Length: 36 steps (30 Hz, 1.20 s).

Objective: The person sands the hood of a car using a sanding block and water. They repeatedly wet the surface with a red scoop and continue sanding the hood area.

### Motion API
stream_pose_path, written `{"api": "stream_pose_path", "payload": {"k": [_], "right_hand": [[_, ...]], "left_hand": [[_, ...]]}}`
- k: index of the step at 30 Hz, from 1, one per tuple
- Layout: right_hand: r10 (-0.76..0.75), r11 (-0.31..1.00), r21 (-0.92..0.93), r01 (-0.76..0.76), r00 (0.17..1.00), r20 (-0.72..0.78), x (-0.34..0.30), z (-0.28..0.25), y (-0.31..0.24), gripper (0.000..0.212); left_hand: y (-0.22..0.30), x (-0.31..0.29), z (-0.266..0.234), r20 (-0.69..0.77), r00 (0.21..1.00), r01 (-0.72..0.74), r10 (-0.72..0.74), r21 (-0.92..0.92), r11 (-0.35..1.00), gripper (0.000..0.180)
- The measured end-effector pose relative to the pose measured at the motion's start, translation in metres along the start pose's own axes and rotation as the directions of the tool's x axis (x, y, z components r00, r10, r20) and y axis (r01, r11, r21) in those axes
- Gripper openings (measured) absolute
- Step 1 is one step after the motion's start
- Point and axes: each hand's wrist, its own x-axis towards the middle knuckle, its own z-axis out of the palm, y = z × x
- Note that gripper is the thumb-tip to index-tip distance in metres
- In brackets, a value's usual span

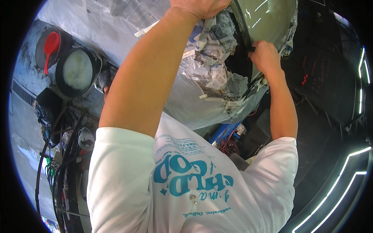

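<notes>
Facing a large rounded body draped in translucent plastic sheeting [198, 110], I have 2 arms extended over it. Crumpled newspaper [211, 64] lies against that sheeting between my forearms, with short strips of pale tape at its edges. Beyond it, at the upper right, sits the glossy pale panel [272, 19], bordered by a dark edge strip [241, 27] on the newspaper side; light reflections show on its surface. On the floor to my left stand 2 dark round containers: 1 basin [72, 93] of cloudy whitish liquid, and just beside it 1 shallower vessel [40, 46]. My left hand [202, 6] is cut off by the top border; its grip cannot be determined. My right hand [266, 58], fingers closed, grips a small black piece [251, 49] at the panel's near edge. A red dipper [51, 42] rests on the shallower vessel.
</notes>
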Motion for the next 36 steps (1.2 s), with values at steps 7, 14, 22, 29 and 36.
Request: {"api": "stream_pose_path", "payload": {"k": [7,14,22,29,36], "right_hand": [[0.133,0.884,0.464,-0.052,0.981,-0.144,-0.013,0.001,0.031,0.032],[-0.087,0.996,0.020,0.088,0.994,-0.061,-0.011,0.010,0.015,0.026],[-0.265,0.962,-0.076,0.261,0.963,-0.042,-0.008,0.014,0.021,0.018],[-0.167,0.986,0.003,0.168,0.980,-0.105,-0.010,0.000,0.013,0.014],[-0.046,0.995,0.085,0.050,0.998,-0.050,-0.009,0.001,0.004,0.019]], "left_hand": [[0.003,-0.001,0.000,0.029,0.999,0.017,-0.018,0.026,1.000,0.064],[0.003,-0.002,0.000,0.048,0.999,0.020,-0.021,0.032,0.999,0.066],[-0.001,-0.005,0.002,0.011,1.000,0.006,-0.007,0.040,0.999,0.066],[0.012,0.002,-0.006,0.119,0.992,0.049,-0.051,0.019,0.999,0.069],[0.003,0.000,0.003,0.106,0.994,0.021,-0.028,0.062,0.998,0.063]]}}
